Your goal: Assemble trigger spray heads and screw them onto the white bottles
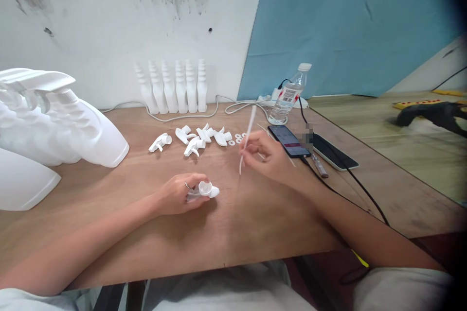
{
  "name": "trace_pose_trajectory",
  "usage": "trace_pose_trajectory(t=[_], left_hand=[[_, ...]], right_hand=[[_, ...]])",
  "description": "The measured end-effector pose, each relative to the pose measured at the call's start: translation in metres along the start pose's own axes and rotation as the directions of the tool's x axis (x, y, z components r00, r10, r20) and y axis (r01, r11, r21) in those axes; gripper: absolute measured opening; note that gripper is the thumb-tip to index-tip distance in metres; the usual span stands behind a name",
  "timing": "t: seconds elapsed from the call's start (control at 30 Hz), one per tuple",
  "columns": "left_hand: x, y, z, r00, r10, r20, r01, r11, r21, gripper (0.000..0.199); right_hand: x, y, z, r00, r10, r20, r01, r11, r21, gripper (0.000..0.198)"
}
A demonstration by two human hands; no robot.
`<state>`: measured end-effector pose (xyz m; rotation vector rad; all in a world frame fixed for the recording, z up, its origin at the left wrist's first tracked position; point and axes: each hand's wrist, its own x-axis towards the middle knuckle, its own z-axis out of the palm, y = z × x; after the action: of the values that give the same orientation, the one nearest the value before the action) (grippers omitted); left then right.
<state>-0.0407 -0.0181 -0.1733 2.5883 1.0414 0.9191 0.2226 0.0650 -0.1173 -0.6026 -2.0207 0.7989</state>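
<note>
The left hand (187, 193) pinches a white spray nozzle (207, 189) at its fingertips, opening upward; it looks light, stiff and smooth, best held around the body. The right hand (261, 154) pinches a thin straw (251, 122), sticking out above and below its fingers, probably bendy, safest gripped mid-length.

Looks like smooth white plastic on the spray head (209, 190) and large bottles (100, 131). Shows matt wood across the tabletop (233, 226), clear glossy plastic on the water bottle (283, 104).
</note>
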Motion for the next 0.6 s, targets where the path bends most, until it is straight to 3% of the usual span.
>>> trace_pose_trajectory(t=[0.1,0.2,0.3,0.4,0.47,0.6], left_hand=[[-0.001,0.002,0.000,0.999,-0.040,0.005,0.040,0.999,0.006,0.037],[0.000,0.005,0.000,0.997,-0.070,0.024,0.070,0.997,0.013,0.035],[0.002,0.007,0.000,0.992,-0.118,0.034,0.119,0.993,-0.023,0.031],[0.005,0.010,0.001,0.988,-0.151,0.035,0.153,0.987,-0.049,0.029],[0.006,0.011,0.001,0.988,-0.145,0.044,0.147,0.988,-0.055,0.029],[0.006,0.013,0.001,0.996,-0.083,0.027,0.084,0.996,-0.036,0.032]], right_hand=[[-0.005,0.020,0.005,0.979,-0.002,0.206,0.026,0.993,-0.117,0.006],[-0.007,0.035,0.007,0.952,0.038,0.303,0.014,0.986,-0.166,0.007],[-0.008,0.029,0.015,0.966,0.071,0.249,-0.099,0.990,0.103,0.011],[-0.008,0.007,0.030,0.992,0.024,0.127,-0.076,0.901,0.426,0.012],[-0.010,-0.008,0.039,0.996,-0.028,0.088,-0.020,0.869,0.495,0.010],[-0.014,-0.019,0.048,0.990,-0.074,0.117,0.013,0.891,0.453,0.007]])
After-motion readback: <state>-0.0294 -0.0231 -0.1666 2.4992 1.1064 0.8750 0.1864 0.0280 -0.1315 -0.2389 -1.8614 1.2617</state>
